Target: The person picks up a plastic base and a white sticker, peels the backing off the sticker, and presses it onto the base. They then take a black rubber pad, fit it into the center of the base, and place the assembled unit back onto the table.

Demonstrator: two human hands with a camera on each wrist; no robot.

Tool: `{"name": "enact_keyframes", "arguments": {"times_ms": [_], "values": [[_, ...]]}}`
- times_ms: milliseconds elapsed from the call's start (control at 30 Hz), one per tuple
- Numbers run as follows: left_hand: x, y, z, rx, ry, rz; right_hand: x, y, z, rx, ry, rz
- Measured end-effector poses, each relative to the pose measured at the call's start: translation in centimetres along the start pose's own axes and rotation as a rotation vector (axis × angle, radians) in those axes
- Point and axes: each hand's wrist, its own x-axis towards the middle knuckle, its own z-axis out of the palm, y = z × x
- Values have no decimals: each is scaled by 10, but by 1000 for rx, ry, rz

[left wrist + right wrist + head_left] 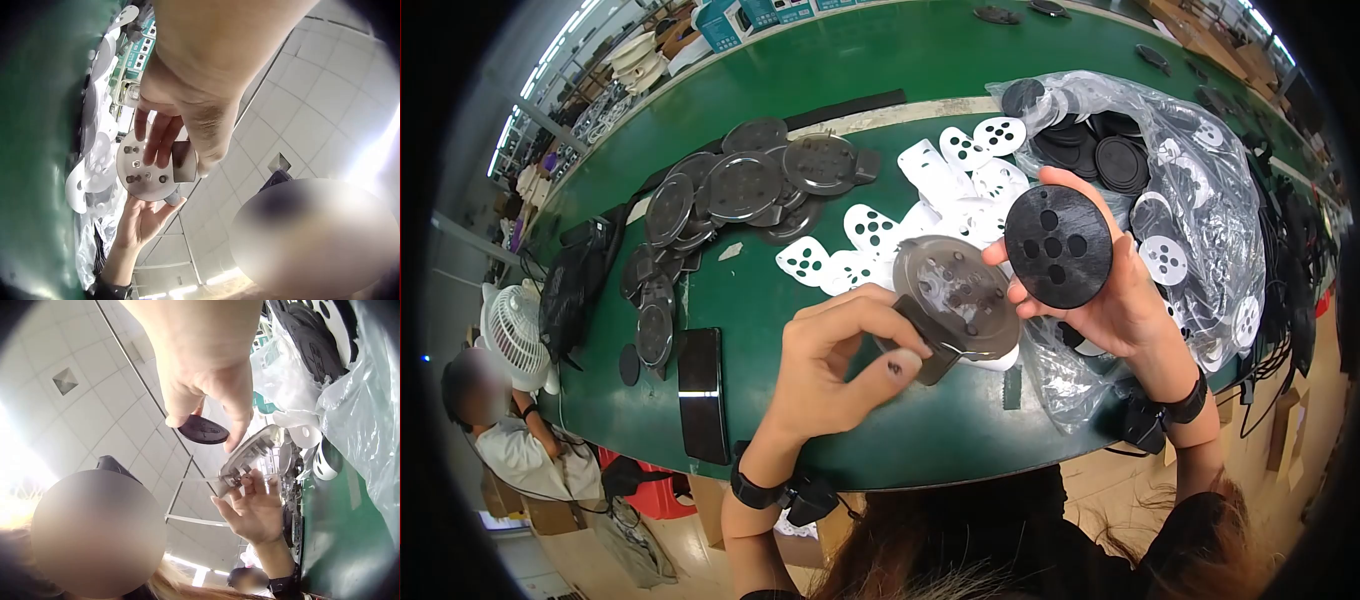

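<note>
My left hand pinches the square tab of a round, smoky see-through plastic cover, its thumb and fingers around the tab. Small studs show on the cover's face in the left wrist view. Beside it, my right hand grips a round black pad by the edge. Several round holes pierce this pad, and it is tilted toward the head camera. Seen from the right wrist, the pad is thin, held between thumb and fingers, with a gap between it and the cover.
White perforated pieces lie behind the cover on the green table. More smoky covers are heaped at the left, near a phone. On the right, a clear plastic bag holds black and white discs. Another person sits at far left.
</note>
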Motion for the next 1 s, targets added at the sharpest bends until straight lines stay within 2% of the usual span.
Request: {"name": "enact_keyframes", "arguments": {"times_ms": [67, 167, 267, 333, 367, 433, 467, 533, 567, 633, 867, 1000], "values": [[-1, -1, 1, 11, 23, 16, -1, -1, -1, 33, -47, -4], [-3, -1, 2, -42, 111, -52, -2, -2, 0, 22, -44, -11], [-3, -1, 1, -20, 120, -61, -1, -3, 1, -55, 36, 25], [-3, -5, -1, -2, 58, 69, -2, -2, 1, -50, 35, -7], [-3, -4, 2, -3, 59, 67, -1, -2, 1, -49, 36, -4], [-1, -1, 11, -236, 183, 37, 0, -3, 2, -134, 61, -18], [-2, 1, 12, -237, 183, 34, 0, -2, 4, -133, 62, -16], [-2, 4, 13, -286, 180, -59, 2, 0, 9, -181, 264, -63], [-2, 6, 12, -287, 180, -61, 1, -2, 5, -180, 266, -62], [-1, 8, 11, -248, 167, -125, 0, -8, -7, -41, 2, 21], [-3, 4, 11, -241, 168, -95, -1, -7, -8, 49, 4, 46], [-8, 3, 14, -220, 159, -76, -1, -10, -1, -23, 123, 23]]}}
